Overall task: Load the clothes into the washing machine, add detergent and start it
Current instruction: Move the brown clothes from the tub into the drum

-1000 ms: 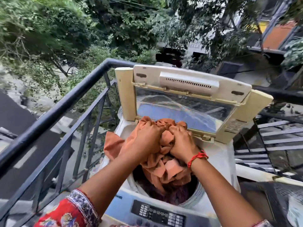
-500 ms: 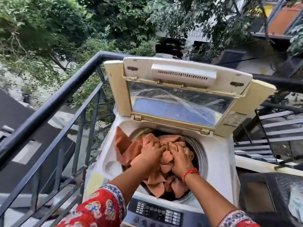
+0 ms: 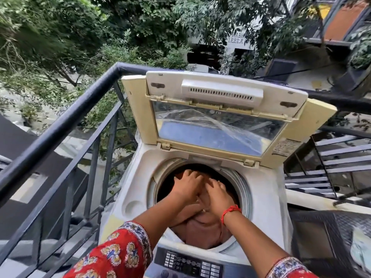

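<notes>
A white top-loading washing machine (image 3: 136,189) stands in front of me with its lid (image 3: 218,121) propped up. Inside the round drum opening lies an orange cloth (image 3: 200,231), bunched up and reaching near the rim. My left hand (image 3: 187,184) and my right hand (image 3: 217,194) are both inside the drum, palms down, fingers spread and pressing on the orange cloth. A red thread is tied around my right wrist. The dark control panel (image 3: 188,264) with its buttons runs along the machine's near edge.
A dark metal balcony railing (image 3: 66,123) runs close along the machine's left side and behind it. Metal stairs (image 3: 331,163) descend on the right. A dark mesh surface (image 3: 325,233) sits at the near right. Trees and buildings lie beyond.
The orange cloth was held bunched above the drum, then lowered in. Both hands have gone from gripping it to flat, spread fingers pushing it down inside the drum.
</notes>
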Demonstrator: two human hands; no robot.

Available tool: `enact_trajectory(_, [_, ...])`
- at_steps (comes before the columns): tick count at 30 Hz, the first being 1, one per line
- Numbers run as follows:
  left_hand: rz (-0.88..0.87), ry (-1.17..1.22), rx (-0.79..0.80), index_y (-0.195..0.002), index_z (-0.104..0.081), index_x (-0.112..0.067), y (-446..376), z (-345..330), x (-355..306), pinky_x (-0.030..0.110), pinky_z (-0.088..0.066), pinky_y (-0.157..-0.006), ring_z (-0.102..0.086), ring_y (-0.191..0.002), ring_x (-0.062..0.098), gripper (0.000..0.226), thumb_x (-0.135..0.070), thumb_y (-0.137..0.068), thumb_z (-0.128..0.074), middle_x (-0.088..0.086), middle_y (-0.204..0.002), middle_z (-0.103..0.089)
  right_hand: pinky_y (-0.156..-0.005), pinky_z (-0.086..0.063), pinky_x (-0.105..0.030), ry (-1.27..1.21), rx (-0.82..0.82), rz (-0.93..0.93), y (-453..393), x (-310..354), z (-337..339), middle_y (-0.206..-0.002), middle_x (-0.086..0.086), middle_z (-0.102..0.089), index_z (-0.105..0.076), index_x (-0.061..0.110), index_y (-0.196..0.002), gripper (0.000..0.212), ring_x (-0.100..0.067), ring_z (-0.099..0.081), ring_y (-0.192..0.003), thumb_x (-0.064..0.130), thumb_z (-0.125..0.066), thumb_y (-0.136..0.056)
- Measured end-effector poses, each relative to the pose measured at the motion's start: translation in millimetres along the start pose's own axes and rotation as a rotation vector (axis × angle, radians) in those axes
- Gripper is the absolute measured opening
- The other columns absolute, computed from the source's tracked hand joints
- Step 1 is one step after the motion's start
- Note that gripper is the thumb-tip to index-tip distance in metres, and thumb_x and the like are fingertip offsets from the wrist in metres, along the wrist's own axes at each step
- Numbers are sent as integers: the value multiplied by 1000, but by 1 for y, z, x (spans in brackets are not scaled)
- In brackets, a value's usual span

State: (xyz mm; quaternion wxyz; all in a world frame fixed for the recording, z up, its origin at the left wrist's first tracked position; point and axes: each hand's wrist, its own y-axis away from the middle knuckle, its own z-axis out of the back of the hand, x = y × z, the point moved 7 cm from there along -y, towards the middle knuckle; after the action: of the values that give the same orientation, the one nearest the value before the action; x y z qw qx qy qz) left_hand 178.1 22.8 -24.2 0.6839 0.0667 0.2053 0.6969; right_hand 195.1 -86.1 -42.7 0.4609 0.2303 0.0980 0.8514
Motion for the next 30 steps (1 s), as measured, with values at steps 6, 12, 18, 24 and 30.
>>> enact_trajectory(6, [7, -3, 17, -138, -37, -21, 3, -1, -2, 72, -37, -98, -18, -143, 29, 65, -30, -82, -68, 3, -148, -33, -108, -40, -44, 13, -4, -21, 4, -3, 7, -154, -3, -24, -37, 26, -141, 62, -33, -22, -142, 50, -57, -87])
enact_trajectory(12, [6, -4, 1, -137, -38, -21, -1, -5, 1, 70, -35, -102, -18, -144, 29, 61, -27, -83, -65, 4, -148, -33, -99, -48, -44, 46, -5, -56, 5, -8, 7, -155, -3, -22, -39, 27, -138, 57, -34, -20, -143, 45, -59, -88])
enact_trajectory(18, [21, 34, 5, -128, -47, -17, -12, -14, 8, 55, -45, -95, -30, -136, 27, 51, -37, -84, -60, 4, -140, -41, -104, -44, -42, 16, -27, -100, -15, -20, 2, -150, -6, -30, -45, 25, -131, 53, -33, -30, -138, 32, -67, -83])
enact_trajectory(24, [311, 682, -227, -126, -59, -7, -40, -18, 30, 38, -44, -101, -56, -119, 31, 35, -25, -97, -50, 13, -126, -62, -93, -43, -30, -677, -208, -381, -51, -33, 7, -113, -12, -68, -65, 12, -108, 23, -26, -62, -106, 18, -68, -86])
enact_trajectory(30, [721, 1753, -229, -125, -56, 3, -72, -41, 32, 42, -54, -86, -64, -104, 37, 35, -21, -101, -49, 26, -115, -65, -75, -53, -28, -2089, -235, -704, -76, -18, -12, -78, -7, -62, -53, 11, -83, 25, -17, -63, -73, -5, -42, -98])
